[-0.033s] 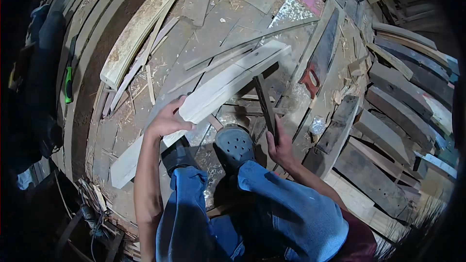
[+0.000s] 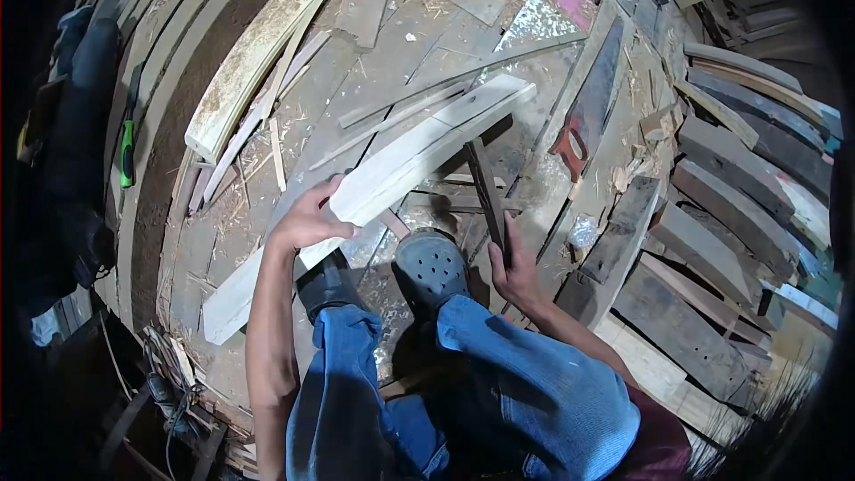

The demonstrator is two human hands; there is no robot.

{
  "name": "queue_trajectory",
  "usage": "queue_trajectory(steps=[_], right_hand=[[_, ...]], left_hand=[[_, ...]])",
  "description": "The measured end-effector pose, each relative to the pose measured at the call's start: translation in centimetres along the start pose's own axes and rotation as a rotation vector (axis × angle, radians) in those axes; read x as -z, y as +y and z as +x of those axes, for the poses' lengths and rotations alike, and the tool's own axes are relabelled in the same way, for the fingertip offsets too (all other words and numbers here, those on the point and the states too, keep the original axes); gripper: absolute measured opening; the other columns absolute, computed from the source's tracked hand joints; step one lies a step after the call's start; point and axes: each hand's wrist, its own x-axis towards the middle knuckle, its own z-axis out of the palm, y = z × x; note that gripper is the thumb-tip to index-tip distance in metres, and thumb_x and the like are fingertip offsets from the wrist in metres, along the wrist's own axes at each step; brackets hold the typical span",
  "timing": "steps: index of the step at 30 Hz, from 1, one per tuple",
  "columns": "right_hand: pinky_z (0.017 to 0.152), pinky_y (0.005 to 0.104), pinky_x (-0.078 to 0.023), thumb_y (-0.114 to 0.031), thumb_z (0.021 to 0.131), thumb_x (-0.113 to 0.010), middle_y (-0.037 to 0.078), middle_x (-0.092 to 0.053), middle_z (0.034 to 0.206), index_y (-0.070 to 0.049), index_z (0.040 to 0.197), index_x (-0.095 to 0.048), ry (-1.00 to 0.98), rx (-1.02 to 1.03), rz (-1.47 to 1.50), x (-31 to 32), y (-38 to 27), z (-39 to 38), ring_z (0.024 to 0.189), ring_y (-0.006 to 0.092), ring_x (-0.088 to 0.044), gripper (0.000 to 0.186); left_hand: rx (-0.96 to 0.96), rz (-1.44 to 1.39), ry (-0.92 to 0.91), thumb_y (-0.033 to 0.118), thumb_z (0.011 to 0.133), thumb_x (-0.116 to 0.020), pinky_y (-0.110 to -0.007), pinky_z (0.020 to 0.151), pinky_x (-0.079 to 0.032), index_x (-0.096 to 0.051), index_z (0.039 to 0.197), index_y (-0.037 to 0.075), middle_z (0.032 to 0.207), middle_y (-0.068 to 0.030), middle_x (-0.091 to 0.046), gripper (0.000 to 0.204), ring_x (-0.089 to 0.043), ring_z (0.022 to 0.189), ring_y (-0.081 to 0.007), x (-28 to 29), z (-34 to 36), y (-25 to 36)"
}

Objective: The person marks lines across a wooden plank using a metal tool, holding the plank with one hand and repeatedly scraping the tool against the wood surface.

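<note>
My left hand is closed round the near end of a pale wooden beam, its thumb along the near side. The beam slants up to the right, with a dark mark near its far end. A second pale length of wood shows to the left of my wrist; whether the two are joined is hidden. In my right hand is a narrow dark bar, held upright, its top end at the beam's lower edge. Whether it touches cannot be told.
A grey clog on my foot stands between my hands. A handsaw with a red handle lies to the right. Stacked wood blocks fill the right side. A thick plank and a green-handled tool are at the left.
</note>
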Motion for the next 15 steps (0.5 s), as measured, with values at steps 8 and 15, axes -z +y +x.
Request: queue_trajectory(steps=[8, 15], right_hand=[[0.072, 0.0401, -0.052, -0.005, 0.090, -0.061, 0.025, -0.065, 0.106, -0.003, 0.145, -0.039, -0.019, 0.314, -0.068, -0.8, 0.3, -0.1, 0.081, 0.0319, -0.066, 0.059], [0.058, 0.0459, -0.051, -0.013, 0.078, -0.065, 0.020, -0.056, 0.088, -0.038, 0.151, -0.028, -0.421, 0.243, -0.388, -1.1, 0.0, -0.1, 0.063, 0.0373, -0.061, 0.085]], left_hand=[[-0.126, 0.636, 0.280, 0.028, 0.050, -0.086, -0.043, 0.103, -0.037, -0.044, 0.140, 0.000, 0.122, -0.0206, -0.054, 0.103, -0.051, 0.118, -0.0359, -4.3, -1.8, 1.5], [-0.191, 0.819, 0.417, 0.024, 0.050, -0.085, -0.043, 0.097, -0.038, -0.042, 0.141, 0.001, 0.119, -0.0197, -0.054, 0.104, -0.051, 0.113, -0.0348, -5.9, -2.6, 1.4]])
